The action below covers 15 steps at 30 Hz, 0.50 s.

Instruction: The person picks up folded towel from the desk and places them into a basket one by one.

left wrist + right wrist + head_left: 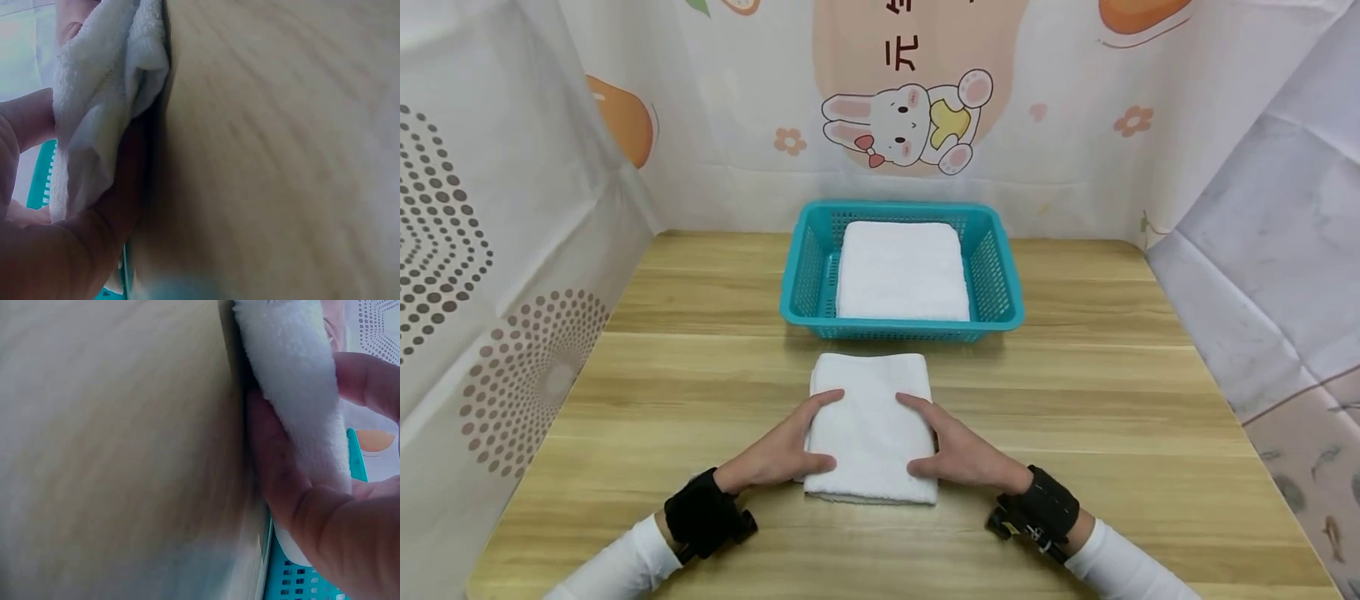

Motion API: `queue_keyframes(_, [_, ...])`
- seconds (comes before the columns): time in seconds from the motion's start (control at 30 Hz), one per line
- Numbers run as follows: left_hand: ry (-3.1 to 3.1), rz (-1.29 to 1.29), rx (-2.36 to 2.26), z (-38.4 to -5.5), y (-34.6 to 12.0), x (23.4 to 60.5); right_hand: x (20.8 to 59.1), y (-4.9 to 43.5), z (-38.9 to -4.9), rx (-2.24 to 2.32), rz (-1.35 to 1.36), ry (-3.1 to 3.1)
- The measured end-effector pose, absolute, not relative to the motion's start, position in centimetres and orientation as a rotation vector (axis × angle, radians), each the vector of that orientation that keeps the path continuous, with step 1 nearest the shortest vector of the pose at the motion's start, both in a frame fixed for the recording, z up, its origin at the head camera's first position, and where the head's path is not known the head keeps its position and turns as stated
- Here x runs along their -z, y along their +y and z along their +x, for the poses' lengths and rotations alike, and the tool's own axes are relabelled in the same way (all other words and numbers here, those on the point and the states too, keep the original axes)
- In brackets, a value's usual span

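A white towel (pixel 872 429), folded into a thick square, lies at the middle of the table in front of the basket. My left hand (pixel 786 446) grips its left side, and my right hand (pixel 962 446) grips the right side. In the left wrist view, the towel's layered edge (pixel 94 144) sits between digits above and below it. The right wrist view has the rounded towel edge (pixel 300 394) held likewise, with one finger (pixel 275 456) tucked underneath against the table. The digits under the towel are hidden in the head view.
Behind the towel stands a teal plastic basket (pixel 898 324) with perforated walls. Another folded white towel (pixel 902 271) lies inside it. The wooden table (pixel 1112 392) extends to both sides, and a printed curtain (pixel 722 125) hangs along its back edge.
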<state>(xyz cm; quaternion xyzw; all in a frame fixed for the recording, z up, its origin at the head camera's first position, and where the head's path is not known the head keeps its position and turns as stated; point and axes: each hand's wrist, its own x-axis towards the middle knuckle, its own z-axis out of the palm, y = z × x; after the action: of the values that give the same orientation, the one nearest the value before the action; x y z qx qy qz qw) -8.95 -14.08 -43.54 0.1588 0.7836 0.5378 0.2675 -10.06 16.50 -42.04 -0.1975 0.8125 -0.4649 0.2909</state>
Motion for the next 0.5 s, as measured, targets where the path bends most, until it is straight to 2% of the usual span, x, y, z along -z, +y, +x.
queue_keyframes(0.5, [2.146,0.468,-1.395,-8.9,-12.7,43.2,41.6,17.7,-9.6,1.209,-0.469,2.175])
